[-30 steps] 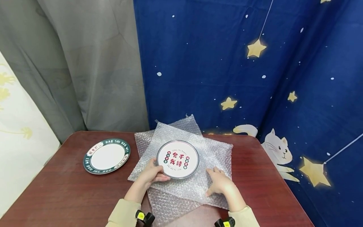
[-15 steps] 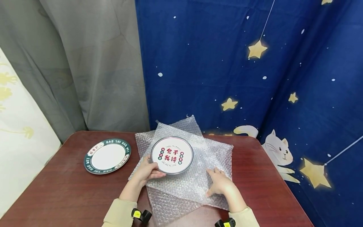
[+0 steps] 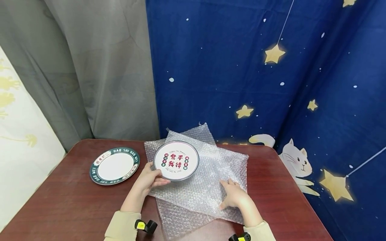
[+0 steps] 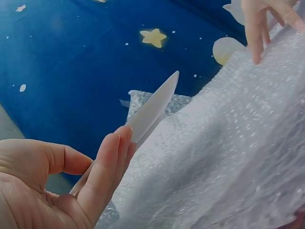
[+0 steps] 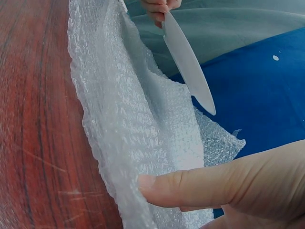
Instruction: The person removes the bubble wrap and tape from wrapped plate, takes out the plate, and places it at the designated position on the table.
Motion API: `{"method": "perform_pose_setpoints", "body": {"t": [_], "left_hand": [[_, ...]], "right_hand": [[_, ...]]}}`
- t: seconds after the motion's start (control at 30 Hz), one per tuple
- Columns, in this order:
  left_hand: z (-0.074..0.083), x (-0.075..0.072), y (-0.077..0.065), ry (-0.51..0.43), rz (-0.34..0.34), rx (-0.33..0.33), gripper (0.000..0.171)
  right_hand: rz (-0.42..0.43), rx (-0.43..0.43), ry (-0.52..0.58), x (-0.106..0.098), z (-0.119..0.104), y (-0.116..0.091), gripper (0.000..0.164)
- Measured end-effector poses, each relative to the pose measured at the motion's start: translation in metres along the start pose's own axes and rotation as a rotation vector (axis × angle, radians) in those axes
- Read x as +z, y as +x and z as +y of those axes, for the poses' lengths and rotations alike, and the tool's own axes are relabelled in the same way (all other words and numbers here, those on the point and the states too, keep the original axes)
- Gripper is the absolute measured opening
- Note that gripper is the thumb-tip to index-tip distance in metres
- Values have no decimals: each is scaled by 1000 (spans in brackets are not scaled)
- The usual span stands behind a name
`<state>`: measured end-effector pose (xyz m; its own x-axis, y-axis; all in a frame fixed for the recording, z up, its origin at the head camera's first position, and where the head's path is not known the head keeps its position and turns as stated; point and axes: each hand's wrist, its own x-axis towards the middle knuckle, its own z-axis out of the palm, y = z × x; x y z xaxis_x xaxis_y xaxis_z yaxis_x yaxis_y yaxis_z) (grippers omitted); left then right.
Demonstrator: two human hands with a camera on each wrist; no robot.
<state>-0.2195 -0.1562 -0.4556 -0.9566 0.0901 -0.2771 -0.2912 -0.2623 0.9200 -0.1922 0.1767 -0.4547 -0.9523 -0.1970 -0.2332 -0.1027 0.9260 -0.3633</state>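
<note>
My left hand (image 3: 149,178) pinches the near-left rim of a round white plate (image 3: 176,160) with red characters, the thumb on top and fingers beneath. The plate is held above a sheet of bubble wrap (image 3: 199,180); in the left wrist view the plate (image 4: 155,107) shows edge-on, apart from the wrap. On the right part of the wrap rests my right hand (image 3: 234,195), thumb and fingers spread. Its thumb (image 5: 186,189) touches the wrap in the right wrist view.
A second plate (image 3: 99,177) with a green lettered rim lies at the left of the reddish-brown wooden table (image 3: 60,204). Another bubble wrap sheet (image 3: 178,224) lies crosswise under the first. Grey and blue curtains (image 3: 211,67) hang behind the table's far edge.
My left hand has carried the held plate to the left and slightly away from me over the bubble wrap. The right hand has stayed in place on the wrap.
</note>
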Motion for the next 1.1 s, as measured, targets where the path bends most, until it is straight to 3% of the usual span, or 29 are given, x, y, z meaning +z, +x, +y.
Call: {"method": "perform_pose_setpoints", "body": {"t": [0.67, 1.1], "left_hand": [[19, -26, -9, -2, 60, 79, 67], [30, -46, -12, -13, 107, 81, 74]], "right_hand": [[-11, -4, 1, 1, 1, 1, 100], [-7, -8, -2, 0, 0, 1, 99]]}}
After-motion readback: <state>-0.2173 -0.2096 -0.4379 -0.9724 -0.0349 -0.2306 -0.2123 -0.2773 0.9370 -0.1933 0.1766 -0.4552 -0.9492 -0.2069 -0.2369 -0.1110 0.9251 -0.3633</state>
